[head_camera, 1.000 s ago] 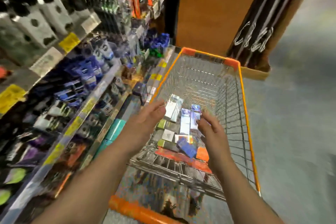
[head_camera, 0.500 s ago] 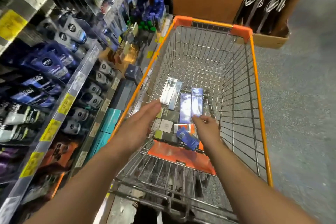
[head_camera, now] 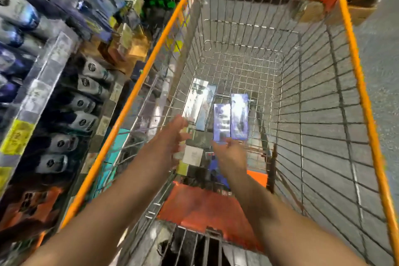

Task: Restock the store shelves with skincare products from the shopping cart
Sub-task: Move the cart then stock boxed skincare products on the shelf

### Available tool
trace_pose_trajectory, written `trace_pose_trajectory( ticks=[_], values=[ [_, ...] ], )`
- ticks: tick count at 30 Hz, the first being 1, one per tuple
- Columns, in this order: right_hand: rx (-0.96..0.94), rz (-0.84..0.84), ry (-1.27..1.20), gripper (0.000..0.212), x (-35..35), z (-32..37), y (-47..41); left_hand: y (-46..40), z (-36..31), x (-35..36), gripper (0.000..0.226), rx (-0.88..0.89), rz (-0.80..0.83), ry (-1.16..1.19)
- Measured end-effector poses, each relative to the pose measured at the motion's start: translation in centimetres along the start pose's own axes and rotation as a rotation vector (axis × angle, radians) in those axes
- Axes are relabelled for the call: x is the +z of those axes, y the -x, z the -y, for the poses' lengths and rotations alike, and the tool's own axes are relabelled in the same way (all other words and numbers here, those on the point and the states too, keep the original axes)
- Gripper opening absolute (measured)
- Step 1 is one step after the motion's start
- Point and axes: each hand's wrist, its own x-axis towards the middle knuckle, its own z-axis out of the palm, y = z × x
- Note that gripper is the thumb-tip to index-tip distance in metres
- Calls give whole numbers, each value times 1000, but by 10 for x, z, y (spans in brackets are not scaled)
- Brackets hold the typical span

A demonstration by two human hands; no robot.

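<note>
Reaching into the cart (head_camera: 358,67), both hands hovered spread and empty. The purple box (head_camera: 221,122) lay just beyond the right hand (head_camera: 232,154), lengthwise away from it; the left hand (head_camera: 170,138) was slightly farther.

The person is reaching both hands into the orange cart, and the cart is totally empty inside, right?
Not quite. Both hands, left hand and right hand, do reach into the orange cart, but it is not empty. The head view shows boxes lying on its floor, such as a purple box and a silvery box.
</note>
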Motion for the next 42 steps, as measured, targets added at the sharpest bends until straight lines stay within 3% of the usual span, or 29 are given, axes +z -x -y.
trace_pose_trajectory(
  ticks=[3,5,10,12,15,18,21,23,26,28,30,33,35,38,42],
  values=[
    [-41,-11,5,32,25,13,-21,-20,5,2,57,-49,6,-7],
    [-109,-2,66,38,42,26,-32,-30,12,-1,50,-61,-20,-7],
    [-111,23,227,75,73,53,-62,-42,30,-14,71,-82,-102,-19],
    [-68,40,297,82,79,58,-72,-47,29,-17,66,-124,-117,-3],
    [-11,45,330,73,82,60,-84,-48,30,-21,60,-108,-131,-39],
    [8,-11,243,54,81,57,-87,-39,29,-25,60,-63,-129,-106],
    [12,-34,127,48,72,52,-78,-28,24,-27,47,2,-65,-234],
    [-1,-2,38,43,61,50,-65,-21,20,-27,42,30,-54,-306],
    [-59,68,-120,30,41,52,-41,-13,14,-25,55,74,-35,-367],
    [-107,99,-163,22,28,57,-22,-5,10,-25,38,11,-94,-258],
    [-128,121,-200,27,15,68,-1,8,4,-26,29,-36,-135,-146],
    [-143,180,-349,45,-3,87,34,33,-7,-29,40,65,-108,-146],
    [-218,196,-428,42,-15,102,63,52,-17,-35,32,95,-132,12],
    [-369,218,-452,36,-27,124,119,86,-37,-47,24,132,-152,147],
    [-533,232,-386,57,-36,159,204,133,-64,-65,27,258,-186,203]
  ],
)
